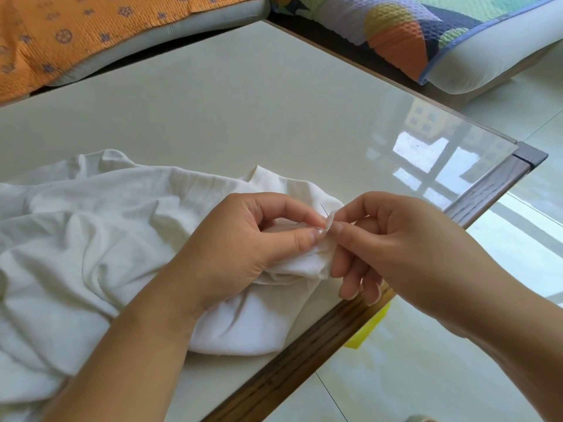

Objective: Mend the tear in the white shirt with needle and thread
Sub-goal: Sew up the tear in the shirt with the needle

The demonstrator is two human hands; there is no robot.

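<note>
The white shirt (pixel 91 226) lies crumpled over the left and near part of the table. My left hand (pixel 240 242) pinches a raised fold of the shirt between thumb and forefinger near the table's right edge. My right hand (pixel 393 239) meets it from the right, its thumb and forefinger pinched on the needle (pixel 324 210). The thin needle pokes up out of the fold, just above my fingertips. No thread shows.
The glossy cream table (pixel 243 102) has a wood rim (pixel 320 339) running along the near right. An orange cushion (pixel 76 35) and a patterned cushion (pixel 411 32) lie beyond it. Something yellow (pixel 370 328) sits under the table edge on the tiled floor.
</note>
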